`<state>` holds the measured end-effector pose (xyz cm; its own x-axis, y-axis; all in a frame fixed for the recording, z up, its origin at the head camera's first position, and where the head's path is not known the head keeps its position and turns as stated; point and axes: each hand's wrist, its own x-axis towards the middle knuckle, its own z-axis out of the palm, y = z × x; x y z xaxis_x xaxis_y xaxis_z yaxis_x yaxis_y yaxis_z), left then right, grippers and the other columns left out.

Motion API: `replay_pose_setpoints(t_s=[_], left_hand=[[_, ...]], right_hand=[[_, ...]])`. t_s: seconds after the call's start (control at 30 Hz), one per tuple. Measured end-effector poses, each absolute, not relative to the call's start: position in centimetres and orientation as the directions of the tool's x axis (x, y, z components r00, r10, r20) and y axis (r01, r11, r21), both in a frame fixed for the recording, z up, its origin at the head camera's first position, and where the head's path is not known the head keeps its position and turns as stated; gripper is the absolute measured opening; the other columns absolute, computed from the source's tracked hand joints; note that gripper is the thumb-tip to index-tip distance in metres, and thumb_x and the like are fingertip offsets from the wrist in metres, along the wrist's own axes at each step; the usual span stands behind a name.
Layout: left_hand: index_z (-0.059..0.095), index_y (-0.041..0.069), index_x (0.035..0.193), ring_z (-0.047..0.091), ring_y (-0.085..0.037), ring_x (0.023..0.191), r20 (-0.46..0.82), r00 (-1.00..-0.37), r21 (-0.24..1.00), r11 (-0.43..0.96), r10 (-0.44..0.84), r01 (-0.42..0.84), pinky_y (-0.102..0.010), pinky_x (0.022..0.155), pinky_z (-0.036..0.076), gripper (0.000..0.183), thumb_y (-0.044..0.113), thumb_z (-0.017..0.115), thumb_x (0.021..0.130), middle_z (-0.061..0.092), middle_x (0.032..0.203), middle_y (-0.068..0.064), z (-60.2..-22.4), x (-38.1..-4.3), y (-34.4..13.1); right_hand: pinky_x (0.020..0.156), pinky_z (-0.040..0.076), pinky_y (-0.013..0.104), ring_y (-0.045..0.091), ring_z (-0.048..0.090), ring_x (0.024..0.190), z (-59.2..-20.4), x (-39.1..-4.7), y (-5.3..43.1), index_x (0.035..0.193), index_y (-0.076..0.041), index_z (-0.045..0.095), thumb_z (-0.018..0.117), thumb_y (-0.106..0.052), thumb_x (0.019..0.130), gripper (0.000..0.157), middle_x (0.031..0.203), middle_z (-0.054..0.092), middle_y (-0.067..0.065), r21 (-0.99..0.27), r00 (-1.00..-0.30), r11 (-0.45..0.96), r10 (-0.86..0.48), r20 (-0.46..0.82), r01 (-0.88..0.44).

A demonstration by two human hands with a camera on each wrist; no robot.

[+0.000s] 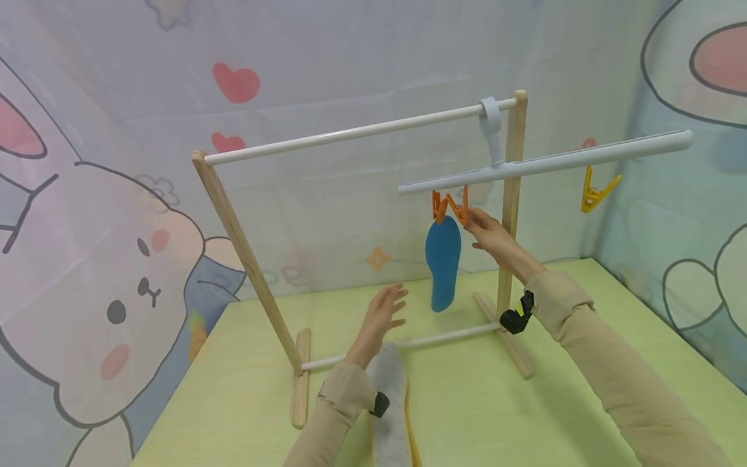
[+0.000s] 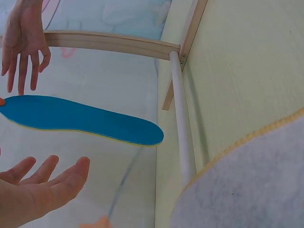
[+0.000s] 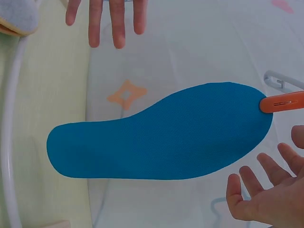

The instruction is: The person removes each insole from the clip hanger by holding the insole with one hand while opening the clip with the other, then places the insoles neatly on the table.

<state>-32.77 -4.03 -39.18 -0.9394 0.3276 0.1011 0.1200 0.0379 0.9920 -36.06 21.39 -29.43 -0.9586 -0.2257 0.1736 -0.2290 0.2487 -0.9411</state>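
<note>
A blue insole hangs toe-up from an orange clip under a white hanger. A second orange clip hangs just to its right. My right hand is beside this second clip, fingertips right at it, fingers loosely spread in the right wrist view. Left of the insole and lower, my left hand is raised with relaxed, parted fingers and holds nothing. Below it, on the table, is a long grey-white, felt-like piece with a yellow edge, partly hidden by the left forearm.
The hanger hooks over the top rod of a wooden rack, near its right post. A yellow clip hangs under the hanger's right part. A lower white rod joins the rack's feet on the green table.
</note>
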Motion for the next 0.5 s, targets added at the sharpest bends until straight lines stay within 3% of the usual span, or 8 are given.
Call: replay_pose_setpoints(t_s=[0.17,0.37,0.5], left_hand=[[0.03,0.01,0.138,0.031,-0.034,0.132,0.105,-0.93,0.992,0.035,0.351,0.125,-0.048,0.099,0.04,0.051,0.038,0.037,0.096,0.037,0.141,-0.013,-39.4,-33.3,-3.9],[0.031,0.008,0.137,0.031,-0.038,0.131,0.105,-0.93,0.99,0.05,0.351,0.131,-0.051,0.098,0.039,0.048,0.035,0.033,0.098,0.037,0.141,-0.017,-39.0,-32.9,-3.5],[0.033,0.009,0.137,0.033,-0.038,0.13,0.103,-0.936,0.99,0.056,0.337,0.129,-0.05,0.096,0.041,0.047,0.036,0.034,0.097,0.039,0.14,-0.016,-39.4,-33.4,-3.3]], right_hand=[[0.109,0.017,0.057,0.032,0.007,0.139,-29.2,-36.3,21.0,0.146,-0.016,0.005,0.034,-0.036,0.096,0.061,0.152,0.007,0.011,-0.937,-0.953,0.247,-0.24,0.187,-0.246],[0.107,0.014,0.061,0.034,0.005,0.139,-29.0,-36.8,20.3,0.146,-0.015,0.004,0.032,-0.024,0.098,0.056,0.152,0.006,0.012,-0.935,-0.941,0.226,-0.266,0.21,-0.273],[0.107,0.015,0.062,0.035,0.007,0.139,-28.9,-37.1,20.0,0.146,-0.017,0.003,0.035,-0.025,0.098,0.058,0.152,0.007,0.011,-0.929,-0.944,0.249,-0.255,0.209,-0.273]])
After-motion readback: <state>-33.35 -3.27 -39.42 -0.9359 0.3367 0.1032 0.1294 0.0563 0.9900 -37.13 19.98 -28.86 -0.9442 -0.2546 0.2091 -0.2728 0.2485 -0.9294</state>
